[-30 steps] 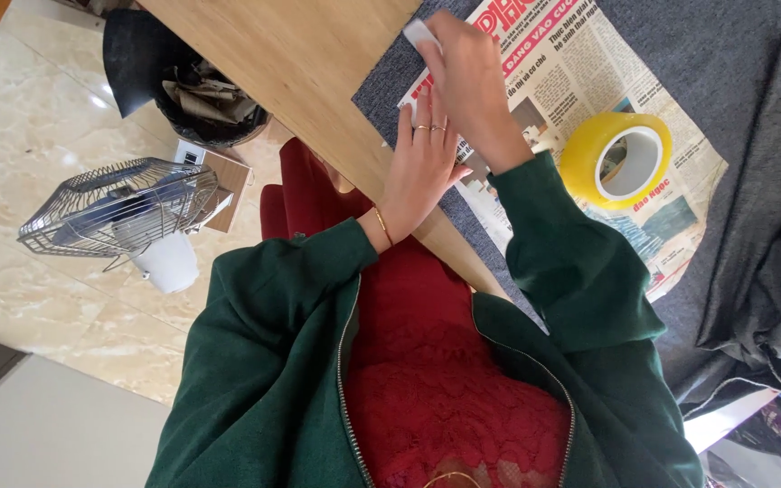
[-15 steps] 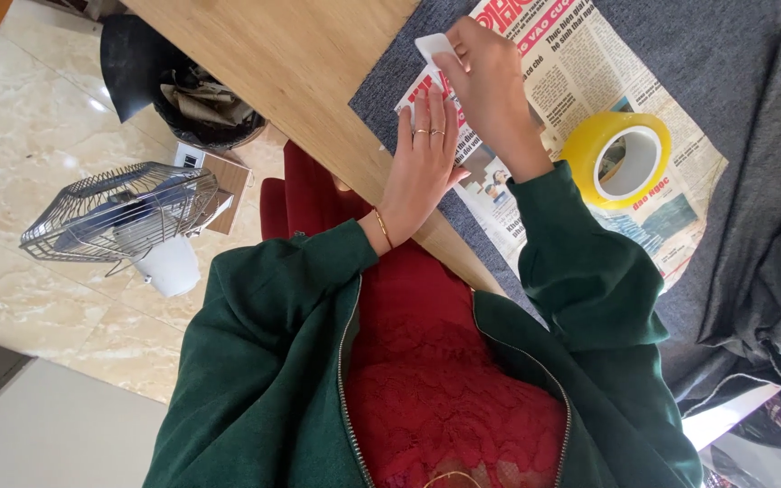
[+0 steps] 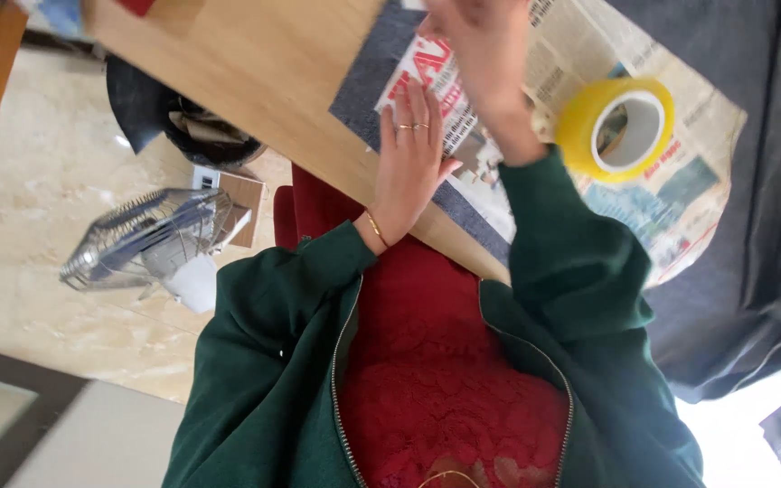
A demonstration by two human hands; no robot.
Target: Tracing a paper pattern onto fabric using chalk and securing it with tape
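Observation:
My left hand (image 3: pixel 413 154), with rings and a thin bracelet, lies flat on a newspaper (image 3: pixel 671 208) spread over a grey cloth (image 3: pixel 363 81) on a wooden table (image 3: pixel 246 63). My right hand (image 3: pixel 485 50) is raised over the newspaper near the top edge. It is blurred by motion, so I cannot make out what its fingers hold. A roll of yellow tape (image 3: pixel 580 126) stands on the newspaper just right of my right forearm. Both arms wear green jacket sleeves.
A dark grey fabric (image 3: pixel 770 181) drapes over the right side. On the marble floor to the left are a small metal-caged fan (image 3: pixel 146 239), a brown cardboard box (image 3: pixel 244 203) and a black bin (image 3: pixel 183 126) with scraps under the table edge.
My right hand has lifted farther up the newspaper and is now blurred. My left hand stays flat in the same spot. The view has drawn closer to the table.

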